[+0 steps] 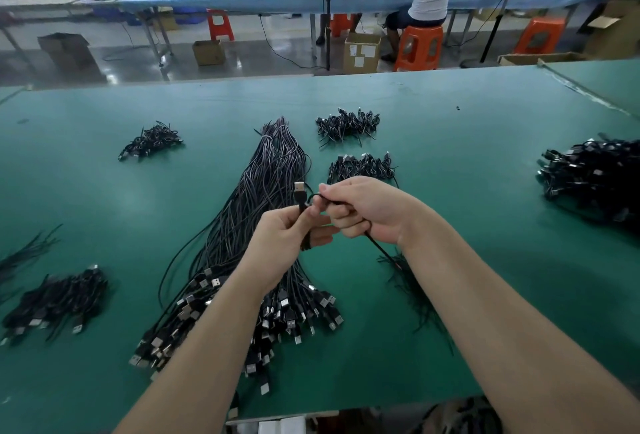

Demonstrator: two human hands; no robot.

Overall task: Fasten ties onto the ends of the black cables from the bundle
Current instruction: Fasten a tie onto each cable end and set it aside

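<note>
A long bundle of black cables lies down the middle of the green table, its USB plugs fanned out toward me. Above it my left hand pinches one black cable just below its silver USB plug, which points up. My right hand grips a thin black tie wrapped around that cable next to the plug; the tie's tail hangs down below my fist. A loose heap of black ties lies under my right forearm.
Small piles of coiled, tied cables sit at the back left, back middle, near left and far right. Loose ties lie at the left edge. A person sits on an orange stool beyond the table.
</note>
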